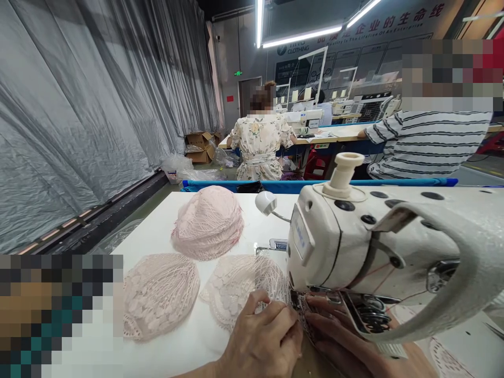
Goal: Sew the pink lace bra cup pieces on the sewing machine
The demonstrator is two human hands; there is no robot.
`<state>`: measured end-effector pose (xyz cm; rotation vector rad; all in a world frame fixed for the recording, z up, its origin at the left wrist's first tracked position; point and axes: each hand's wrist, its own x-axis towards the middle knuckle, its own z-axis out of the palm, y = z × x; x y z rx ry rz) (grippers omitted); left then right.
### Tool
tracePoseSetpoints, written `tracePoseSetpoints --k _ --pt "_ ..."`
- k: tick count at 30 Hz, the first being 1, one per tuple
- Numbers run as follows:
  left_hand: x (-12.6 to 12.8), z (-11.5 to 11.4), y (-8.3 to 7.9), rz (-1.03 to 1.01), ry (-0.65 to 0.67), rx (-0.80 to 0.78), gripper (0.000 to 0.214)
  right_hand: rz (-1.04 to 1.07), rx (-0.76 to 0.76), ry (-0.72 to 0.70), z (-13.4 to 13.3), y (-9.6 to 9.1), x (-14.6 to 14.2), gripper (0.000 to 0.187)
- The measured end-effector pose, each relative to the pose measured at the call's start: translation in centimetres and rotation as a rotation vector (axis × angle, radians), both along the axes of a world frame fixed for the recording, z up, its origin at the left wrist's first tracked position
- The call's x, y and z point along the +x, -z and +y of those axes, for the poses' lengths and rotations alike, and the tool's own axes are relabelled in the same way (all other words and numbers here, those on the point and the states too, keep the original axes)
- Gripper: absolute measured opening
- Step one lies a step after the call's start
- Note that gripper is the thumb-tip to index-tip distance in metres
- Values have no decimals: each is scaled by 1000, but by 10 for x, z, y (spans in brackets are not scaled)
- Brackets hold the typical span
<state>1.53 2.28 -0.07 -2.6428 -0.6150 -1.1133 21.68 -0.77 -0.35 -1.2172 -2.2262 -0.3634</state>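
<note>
A pale pink lace cup piece (pixel 232 278) lies on the white table with its right edge under the head of the white sewing machine (pixel 326 236). My left hand (pixel 263 331) rests on that piece with bent fingers, and its fingertips pinch the lace just left of the needle area. Flat along the lace edge lies my right hand (pixel 338 336), its fingers stretched out below the machine head and partly hidden by the machine's guard. The needle and presser foot are mostly hidden by the machine and fingers.
A stack of pink lace cups (pixel 208 223) stands at the back left, with another lace cup (pixel 161 294) in front of it. Scissor-like metal blades (pixel 494 332) show at the right edge. Two people sit at tables ahead. Cardboard boxes (pixel 200 147) stand by the curtain.
</note>
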Motion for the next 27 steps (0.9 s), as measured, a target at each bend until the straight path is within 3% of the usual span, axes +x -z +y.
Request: tracePoseSetpoints --k 6,15,22,27 --pt "-1 -1 1 16 -9 4 16 -265 88 -9 1 7 8 36" --pt "-1 -2 3 42 -18 8 18 -251 75 -51 -2 12 12 33" --pt "-1 -2 2 73 -32 -26 18 -140 -76 -36 -3 7 4 23" --pt "-1 -2 3 77 -32 -32 15 -117 -121 -80 -5 10 9 29"
